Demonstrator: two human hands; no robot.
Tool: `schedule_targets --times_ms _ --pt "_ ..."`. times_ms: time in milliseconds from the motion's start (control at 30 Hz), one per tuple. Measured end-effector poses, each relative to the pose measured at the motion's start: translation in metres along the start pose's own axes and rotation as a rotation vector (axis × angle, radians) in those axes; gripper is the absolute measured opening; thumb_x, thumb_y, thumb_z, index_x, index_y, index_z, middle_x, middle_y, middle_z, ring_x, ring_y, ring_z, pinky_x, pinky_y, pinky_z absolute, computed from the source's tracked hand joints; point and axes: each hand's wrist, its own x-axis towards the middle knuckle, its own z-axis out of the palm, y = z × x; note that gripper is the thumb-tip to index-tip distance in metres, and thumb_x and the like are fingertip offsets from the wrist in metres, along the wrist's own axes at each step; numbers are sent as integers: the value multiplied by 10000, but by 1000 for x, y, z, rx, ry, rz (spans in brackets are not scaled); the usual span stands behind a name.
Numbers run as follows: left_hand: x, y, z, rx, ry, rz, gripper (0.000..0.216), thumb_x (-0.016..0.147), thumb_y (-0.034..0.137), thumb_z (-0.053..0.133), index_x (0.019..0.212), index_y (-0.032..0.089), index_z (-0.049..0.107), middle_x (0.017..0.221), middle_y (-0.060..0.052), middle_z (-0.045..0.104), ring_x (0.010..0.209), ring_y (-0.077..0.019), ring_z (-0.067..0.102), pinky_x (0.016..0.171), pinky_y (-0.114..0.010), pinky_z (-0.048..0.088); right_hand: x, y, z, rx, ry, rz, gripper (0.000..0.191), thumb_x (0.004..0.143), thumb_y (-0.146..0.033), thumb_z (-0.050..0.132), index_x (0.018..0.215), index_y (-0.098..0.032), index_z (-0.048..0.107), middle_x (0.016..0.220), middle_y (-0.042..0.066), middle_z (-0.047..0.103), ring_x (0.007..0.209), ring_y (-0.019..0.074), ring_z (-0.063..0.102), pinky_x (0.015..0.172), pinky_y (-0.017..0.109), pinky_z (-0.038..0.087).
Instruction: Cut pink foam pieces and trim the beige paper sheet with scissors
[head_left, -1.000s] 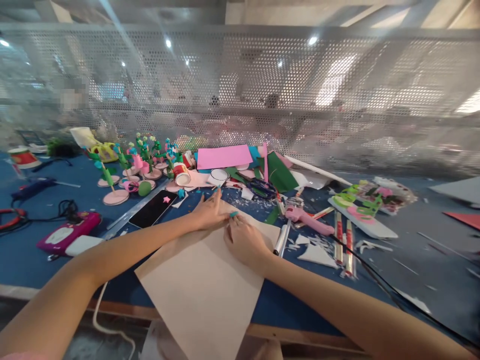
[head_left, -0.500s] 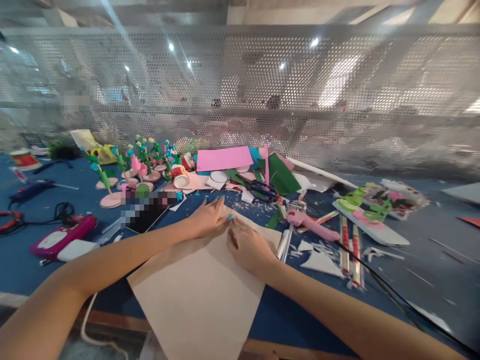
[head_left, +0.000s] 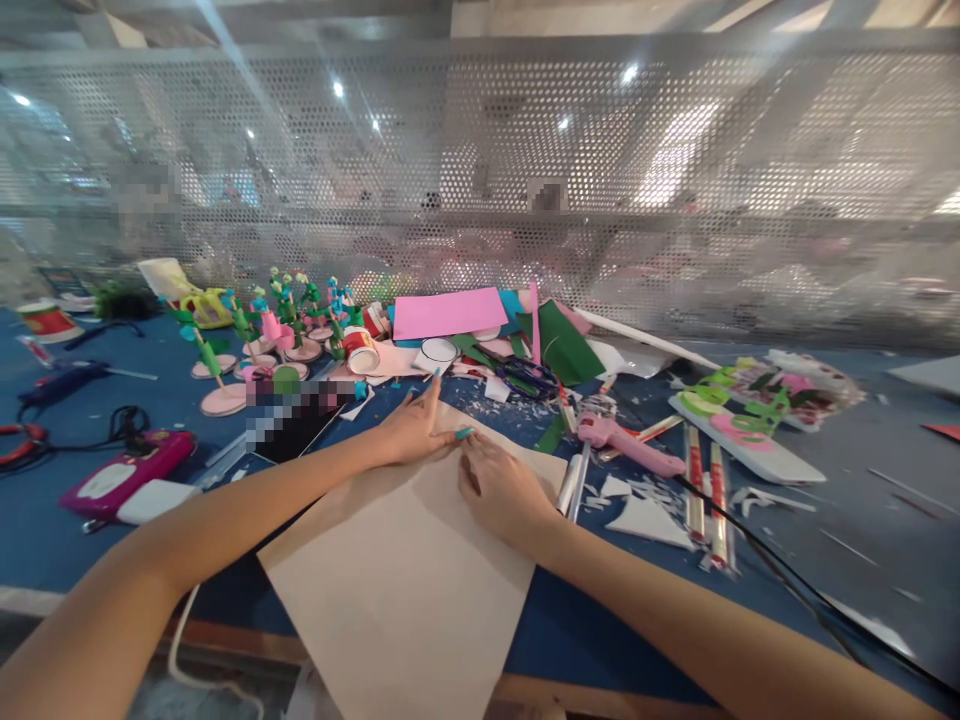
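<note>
A large beige sheet of paper point(head_left: 409, 590) lies on the blue table point(head_left: 45, 520) in front of me, one corner pointing away. My left hand point(head_left: 412, 425) rests flat on the sheet's far left part, fingers stretched out. My right hand point(head_left: 499, 490) sits just right of it on the sheet, fingers curled and pressed to the paper near the left thumb. What the right fingers pinch, if anything, is hidden.
A pink glue gun point(head_left: 626, 442) with a black cable lies right of my hands, beside a silver tube point(head_left: 568, 484) and paper scraps. Purple scissors point(head_left: 525, 378), pink paper point(head_left: 448, 312) and green paper point(head_left: 564, 345) lie behind. Paper flowers on discs point(head_left: 225, 398) stand left, near a phone point(head_left: 289, 425).
Both hands stay on the sheet almost unmoved. The left fingers have spread slightly, the forefinger pointing further away. The view has shifted a little.
</note>
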Motion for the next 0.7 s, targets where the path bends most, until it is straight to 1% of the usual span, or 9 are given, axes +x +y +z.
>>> schedule_targets --times_ms 133,267,367,567,633,700 --pt "0 2 -3 48 1 2 875 790 598 264 1346 37 -112 1380 -227 252 1292 -257 250 1030 -417 164 1 1 3 -25 10 -7 421 812 -189 331 1158 -42 520 1242 165 496 1207 209 401 982 325 358" --pt "-7 13 -7 84 29 16 783 827 528 255 1350 18 -27 1326 -240 352 1250 -254 336 1019 -414 195 0 2 4 3 34 -14 410 818 -191 324 1146 -58 532 1227 156 512 1196 208 415 975 330 367" --pt "-13 19 -8 103 23 14 734 843 477 262 1346 7 9 1313 -244 372 1238 -251 357 1016 -415 203 -1 3 3 17 33 -10 405 815 -194 334 1138 -56 535 1217 156 522 1193 209 418 968 327 372" --pt "-18 25 -9 113 49 20 724 844 460 267 1344 -2 22 1287 -240 411 1246 -267 339 975 -382 267 -1 3 0 26 20 -20 381 816 -189 339 1102 -53 552 1198 161 536 1170 212 441 951 311 381" --pt "-19 25 -10 114 58 27 735 842 480 256 1346 -2 26 1261 -232 446 1220 -278 375 940 -368 305 -1 3 0 25 19 -22 370 818 -187 340 1083 -59 564 1180 166 548 1160 215 450 945 317 386" --pt "-20 26 -10 115 67 27 750 837 513 236 1351 8 29 1211 -218 501 1159 -288 446 890 -359 348 -1 2 0 26 24 -20 369 821 -185 336 1091 -71 560 1178 161 551 1152 213 457 934 322 395"
